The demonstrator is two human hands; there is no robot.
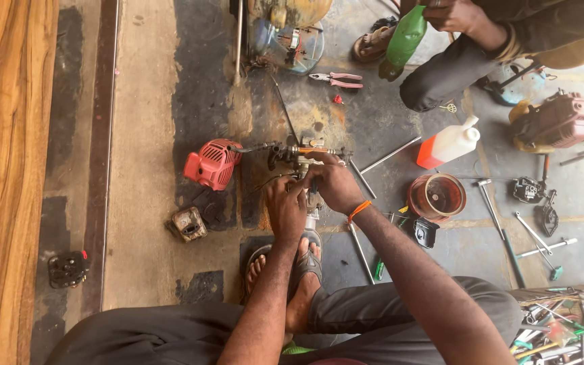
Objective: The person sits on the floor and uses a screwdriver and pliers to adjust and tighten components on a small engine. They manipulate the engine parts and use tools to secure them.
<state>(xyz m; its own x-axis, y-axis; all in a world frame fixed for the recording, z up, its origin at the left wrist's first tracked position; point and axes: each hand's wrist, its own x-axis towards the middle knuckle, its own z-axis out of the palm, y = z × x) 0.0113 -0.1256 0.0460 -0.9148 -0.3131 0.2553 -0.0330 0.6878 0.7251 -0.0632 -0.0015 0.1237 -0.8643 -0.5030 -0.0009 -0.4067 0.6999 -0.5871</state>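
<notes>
A small engine assembly (299, 154) lies on the stained concrete floor, joined to a red plastic engine cover (212, 163) on its left. My left hand (285, 206) grips the lower part of the engine body. My right hand (332, 184), with an orange band at the wrist, is closed on a dark tool pressed into the engine between both hands. My sandalled feet (299, 267) rest just below the work.
Another person crouches at top right holding a green bottle (403, 37). Around lie pink-handled pliers (336, 80), a white and red bottle (449, 143), a brown round bowl (437, 196), T-handle wrenches (501, 223), a red engine (554, 122), a small metal part (187, 223) and a wooden board (5, 169).
</notes>
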